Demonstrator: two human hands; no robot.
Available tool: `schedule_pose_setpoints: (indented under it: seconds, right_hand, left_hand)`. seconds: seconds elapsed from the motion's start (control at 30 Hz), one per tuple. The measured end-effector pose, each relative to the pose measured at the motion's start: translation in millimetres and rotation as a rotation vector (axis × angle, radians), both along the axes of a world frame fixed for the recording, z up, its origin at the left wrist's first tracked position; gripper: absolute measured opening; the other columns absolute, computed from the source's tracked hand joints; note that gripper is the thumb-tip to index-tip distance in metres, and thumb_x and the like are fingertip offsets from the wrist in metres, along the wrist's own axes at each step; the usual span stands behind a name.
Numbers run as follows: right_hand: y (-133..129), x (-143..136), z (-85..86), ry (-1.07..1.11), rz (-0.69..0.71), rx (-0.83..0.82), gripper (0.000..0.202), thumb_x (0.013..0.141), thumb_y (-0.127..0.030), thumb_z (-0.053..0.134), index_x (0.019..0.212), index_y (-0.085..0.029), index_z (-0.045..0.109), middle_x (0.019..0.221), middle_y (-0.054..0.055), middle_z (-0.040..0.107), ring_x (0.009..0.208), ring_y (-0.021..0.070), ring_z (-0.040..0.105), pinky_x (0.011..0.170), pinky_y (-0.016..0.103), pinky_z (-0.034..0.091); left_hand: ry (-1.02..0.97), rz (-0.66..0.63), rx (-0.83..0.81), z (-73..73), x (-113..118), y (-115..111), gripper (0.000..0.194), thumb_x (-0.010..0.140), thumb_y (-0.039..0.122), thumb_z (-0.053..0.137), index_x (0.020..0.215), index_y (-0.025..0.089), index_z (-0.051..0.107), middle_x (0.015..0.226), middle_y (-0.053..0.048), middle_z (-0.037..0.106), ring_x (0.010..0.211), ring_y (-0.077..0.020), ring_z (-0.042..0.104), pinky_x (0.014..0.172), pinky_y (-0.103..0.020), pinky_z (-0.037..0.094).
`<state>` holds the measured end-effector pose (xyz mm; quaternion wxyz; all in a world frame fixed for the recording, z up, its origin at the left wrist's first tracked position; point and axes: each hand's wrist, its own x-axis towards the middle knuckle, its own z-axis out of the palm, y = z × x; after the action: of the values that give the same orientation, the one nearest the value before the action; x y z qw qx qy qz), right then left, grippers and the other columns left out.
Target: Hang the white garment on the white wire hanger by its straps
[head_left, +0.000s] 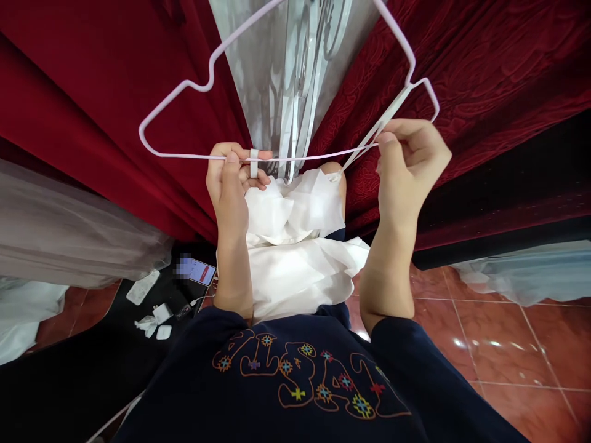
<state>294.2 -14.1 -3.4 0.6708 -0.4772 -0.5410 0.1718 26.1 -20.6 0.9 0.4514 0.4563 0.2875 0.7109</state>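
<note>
A pale pink clothes hanger [178,92] is raised in front of me, its top cut off by the frame edge. My left hand [231,178] is closed around its lower bar, left of the middle. Beside those fingers a short white band [253,163] crosses the bar. My right hand [406,163] pinches the bar near its right end, where a thin white strap [388,115] also passes. This strap runs from the hanger's right notch down to a white garment [295,271] in ruffled layers across my lap. Whether the right fingers also grip the strap is hard to see.
Red drapes [115,111] hang at both sides, with sheer white fabric [272,74] between them. At lower left a black surface [83,363] bears a phone [197,271], a white charger [162,314] and small white items. Red floor tiles [498,344] show at right.
</note>
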Motion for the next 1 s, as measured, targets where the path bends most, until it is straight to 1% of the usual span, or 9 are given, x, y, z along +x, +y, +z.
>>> schedule_pose_setpoints:
  seconds: [0.07, 0.4, 0.47, 0.57, 0.6, 0.67, 0.77, 0.9, 1.0]
  right_hand:
    - [0.8, -10.2, 6.0, 0.012, -0.031, 0.021, 0.011, 0.098, -0.037, 0.072, 0.102, -0.027, 0.074, 0.096, 0.004, 0.073, 0.088, 0.0166, 0.068, 0.082, 0.037, 0.059]
    - [7.6, -14.5, 11.8, 0.043, 0.035, 0.07, 0.029, 0.093, -0.056, 0.083, 0.094, -0.028, 0.074, 0.085, 0.003, 0.07, 0.074, 0.0159, 0.062, 0.07, 0.037, 0.053]
    - [11.6, -8.4, 20.0, 0.104, 0.03, 0.139, 0.032, 0.093, -0.057, 0.084, 0.095, -0.027, 0.074, 0.084, 0.003, 0.069, 0.061, 0.0113, 0.052, 0.056, 0.033, 0.044]
    - [15.1, 6.6, 34.8, 0.201, 0.033, 0.229, 0.028, 0.092, -0.05, 0.085, 0.093, -0.023, 0.077, 0.08, 0.002, 0.067, 0.047, 0.0026, 0.027, 0.041, 0.025, 0.014]
    - [14.3, 10.7, 39.4, 0.207, 0.045, 0.216, 0.027, 0.094, -0.049, 0.084, 0.094, -0.023, 0.077, 0.081, 0.002, 0.068, 0.046, 0.0021, 0.027, 0.04, 0.024, 0.011]
    - [8.3, 12.2, 46.7, 0.16, 0.087, 0.124, 0.029, 0.098, -0.054, 0.078, 0.104, -0.025, 0.077, 0.09, 0.003, 0.073, 0.051, 0.0051, 0.047, 0.039, 0.021, 0.023]
    - [-8.8, -7.7, 51.6, 0.058, 0.156, 0.011, 0.037, 0.102, -0.06, 0.073, 0.12, -0.028, 0.073, 0.111, 0.008, 0.078, 0.083, 0.0179, 0.076, 0.051, 0.027, 0.052]
    - [-32.8, -45.7, 49.9, -0.009, 0.218, -0.025, 0.04, 0.1, -0.064, 0.073, 0.122, -0.03, 0.071, 0.115, 0.008, 0.079, 0.1, 0.0242, 0.08, 0.064, 0.035, 0.063]
    - [-44.3, -53.1, 46.2, -0.048, 0.219, -0.049, 0.038, 0.1, -0.064, 0.073, 0.12, -0.031, 0.071, 0.114, 0.008, 0.08, 0.099, 0.0239, 0.078, 0.068, 0.037, 0.063]
  left_hand:
    - [0.008, 0.017, -0.006, 1.7, -0.4, -1.1, 0.026, 0.108, 0.05, 0.07, 0.095, 0.029, 0.062, 0.095, -0.005, 0.082, 0.061, -0.0208, 0.066, 0.057, -0.035, 0.05]
    - [0.009, 0.064, -0.002, 6.3, 0.3, -6.4, 0.027, 0.112, 0.045, 0.066, 0.093, 0.027, 0.06, 0.093, -0.005, 0.083, 0.057, -0.0188, 0.061, 0.055, -0.033, 0.048]
    - [0.024, 0.083, -0.013, 6.5, -1.1, -7.1, 0.031, 0.111, 0.049, 0.07, 0.091, 0.027, 0.061, 0.091, -0.005, 0.082, 0.056, -0.0189, 0.061, 0.056, -0.034, 0.046]
    - [0.031, 0.076, -0.007, 7.0, -4.5, -7.6, 0.034, 0.109, 0.052, 0.074, 0.09, 0.027, 0.062, 0.089, -0.004, 0.082, 0.055, -0.0189, 0.059, 0.055, -0.035, 0.044]
    - [0.028, 0.066, 0.005, 7.2, -5.5, -7.7, 0.034, 0.109, 0.052, 0.074, 0.089, 0.027, 0.062, 0.089, -0.004, 0.082, 0.054, -0.0186, 0.058, 0.054, -0.034, 0.044]
    - [0.006, 0.047, 0.026, 7.9, -7.2, -7.8, 0.033, 0.109, 0.05, 0.075, 0.089, 0.027, 0.063, 0.087, -0.004, 0.081, 0.052, -0.0177, 0.057, 0.053, -0.033, 0.043]
    - [-0.03, 0.014, 0.034, 10.0, -7.9, -9.4, 0.032, 0.109, 0.047, 0.077, 0.089, 0.026, 0.064, 0.086, -0.004, 0.081, 0.053, -0.0168, 0.057, 0.052, -0.032, 0.044]
    - [-0.027, -0.006, 0.012, 13.2, -6.1, -12.7, 0.03, 0.108, 0.045, 0.077, 0.089, 0.027, 0.064, 0.087, -0.004, 0.081, 0.053, -0.0167, 0.058, 0.052, -0.032, 0.044]
    - [-0.02, -0.009, -0.039, 13.6, -3.9, -13.0, 0.029, 0.108, 0.045, 0.075, 0.089, 0.027, 0.063, 0.09, -0.005, 0.081, 0.053, -0.0166, 0.058, 0.051, -0.031, 0.045]
